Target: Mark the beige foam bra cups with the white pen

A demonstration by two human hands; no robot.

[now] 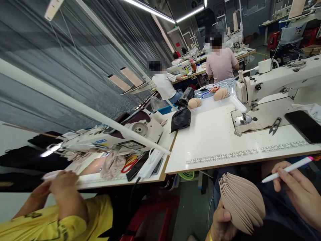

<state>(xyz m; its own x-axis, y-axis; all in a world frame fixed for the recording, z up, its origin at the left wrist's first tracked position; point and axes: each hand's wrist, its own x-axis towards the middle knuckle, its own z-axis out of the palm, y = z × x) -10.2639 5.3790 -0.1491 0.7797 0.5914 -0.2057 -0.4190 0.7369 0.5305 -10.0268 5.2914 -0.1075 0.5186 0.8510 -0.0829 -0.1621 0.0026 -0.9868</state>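
My left hand point(222, 222) is at the bottom edge, below the table front, with its fingers closed around a thick stack of beige foam cups point(242, 201) held on edge in my lap. To the right, my right hand point(298, 190) pinches a white pen point(288, 169) with a pink end, its tip pointing left toward the stack but a little apart from it. Both hands are below the front edge of the white sewing table point(213, 140).
A white sewing machine point(276, 83) stands at the table's right, with thread snips point(275, 125) and a black phone point(304, 125) beside it. A black bag point(181, 118) lies at the left edge. A co-worker's hands point(62, 189) in yellow sleeves work at the neighbouring table. Two seated people are further back.
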